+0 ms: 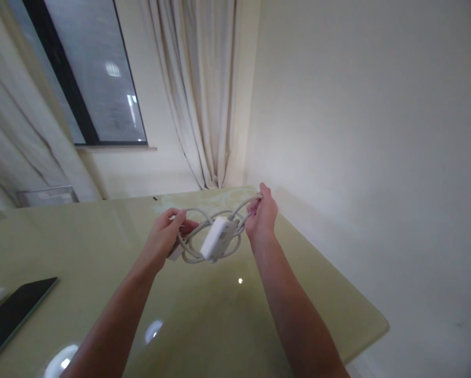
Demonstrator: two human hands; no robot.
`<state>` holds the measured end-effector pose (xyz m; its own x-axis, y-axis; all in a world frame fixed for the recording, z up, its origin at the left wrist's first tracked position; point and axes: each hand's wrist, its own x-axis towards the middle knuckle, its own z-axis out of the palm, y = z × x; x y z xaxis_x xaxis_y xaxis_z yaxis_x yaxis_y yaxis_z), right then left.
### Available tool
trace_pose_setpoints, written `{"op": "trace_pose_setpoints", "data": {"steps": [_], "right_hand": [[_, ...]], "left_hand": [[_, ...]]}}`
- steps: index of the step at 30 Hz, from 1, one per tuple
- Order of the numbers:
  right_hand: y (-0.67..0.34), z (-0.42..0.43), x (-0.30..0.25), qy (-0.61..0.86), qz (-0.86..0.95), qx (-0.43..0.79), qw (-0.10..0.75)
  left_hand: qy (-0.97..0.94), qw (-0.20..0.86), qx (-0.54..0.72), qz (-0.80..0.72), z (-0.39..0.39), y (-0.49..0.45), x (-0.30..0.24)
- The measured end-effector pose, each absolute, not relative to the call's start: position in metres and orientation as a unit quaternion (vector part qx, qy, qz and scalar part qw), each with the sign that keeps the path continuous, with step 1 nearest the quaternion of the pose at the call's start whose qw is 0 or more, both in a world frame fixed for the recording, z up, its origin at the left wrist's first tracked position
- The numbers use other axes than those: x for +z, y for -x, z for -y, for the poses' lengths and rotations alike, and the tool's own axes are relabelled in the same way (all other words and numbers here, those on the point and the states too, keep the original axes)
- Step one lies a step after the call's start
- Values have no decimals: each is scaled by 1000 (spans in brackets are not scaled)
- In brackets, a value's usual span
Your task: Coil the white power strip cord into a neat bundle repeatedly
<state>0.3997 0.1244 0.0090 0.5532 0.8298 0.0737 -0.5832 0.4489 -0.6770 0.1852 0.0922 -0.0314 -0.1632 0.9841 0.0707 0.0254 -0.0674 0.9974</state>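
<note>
A coiled white power cord [192, 256] hangs between my two hands above the glossy table. My left hand [167, 233] is closed round the left side of the loops. Below its fingers a small white block [175, 251] shows in part; I cannot make out what it is. My right hand [262, 212] pinches the cord at the right, its thumb pointing up. In the middle of the coil a white box-shaped plug or adapter [218, 239] dangles, tilted and slightly blurred.
The pale green table [298, 294] reaches to the right wall [357, 157]. A dark flat panel [14, 312] lies at the left edge. Behind are curtains [196, 89] and a window [89, 68]. A small black object [155, 198] lies near the table's far edge.
</note>
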Motion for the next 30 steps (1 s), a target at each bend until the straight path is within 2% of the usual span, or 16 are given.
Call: {"op": "trace_pose_setpoints", "data": {"steps": [4,7,13,20,22,25,27,30], "right_hand": [[-419,-134,5,289,124,560,766],[-427,-130,9,243,101,600,755],[-426,-110,32,196,119,631,741],[-417,-108,32,223,109,574,781],[-416,-112,28,241,88,562,786],[-414,-116,21,245,80,551,793],[-414,-118,18,244,83,544,799],[-415,-121,13,251,93,528,806]], "left_hand": [[-488,420,545,-537,-97,-182,-36],[-531,410,523,-525,-101,-173,-40],[-646,330,461,-512,-107,-165,-49],[-715,154,508,-456,-74,-205,-30],[-761,197,442,-432,-59,-213,-22],[-811,303,278,-416,-46,-222,-23],[-822,319,205,-425,-44,-228,-32],[-826,308,176,-439,-47,-238,-48]]}}
